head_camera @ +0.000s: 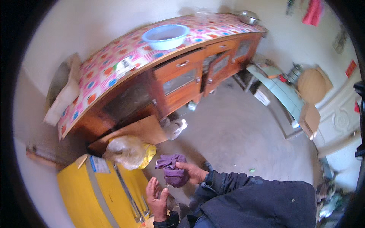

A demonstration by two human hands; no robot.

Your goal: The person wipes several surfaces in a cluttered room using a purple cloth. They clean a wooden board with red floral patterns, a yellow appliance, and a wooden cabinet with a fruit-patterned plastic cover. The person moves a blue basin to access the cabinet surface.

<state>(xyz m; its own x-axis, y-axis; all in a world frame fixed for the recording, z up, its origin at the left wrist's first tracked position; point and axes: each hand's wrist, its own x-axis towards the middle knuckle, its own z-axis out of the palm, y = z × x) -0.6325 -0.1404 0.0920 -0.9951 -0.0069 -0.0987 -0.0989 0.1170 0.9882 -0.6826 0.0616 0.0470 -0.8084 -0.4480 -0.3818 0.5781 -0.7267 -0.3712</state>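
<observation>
A bunched purple cloth (174,171) is gripped in my right hand (194,172), its thumb lying over the folds. Part of the cloth hangs below the fingers, which are mostly hidden behind it. To the left and slightly lower, my left hand (157,199) is held up with thumb and fingers apart and nothing in it. It is close to the cloth but does not touch it. Beyond the hands stands a wooden cabinet (182,74) covered with a patterned tablecloth (104,74). On that top rests a light blue plastic basin (166,42).
A yellow carton (109,196) stands at lower left, beside a clear plastic bag (127,151) and a cardboard sheet (139,128). One cabinet door (218,71) hangs ajar. At right is a low glass-topped table (282,87) with a cardboard box (309,119). A metal pot (248,17) sits at the cabinet's far end.
</observation>
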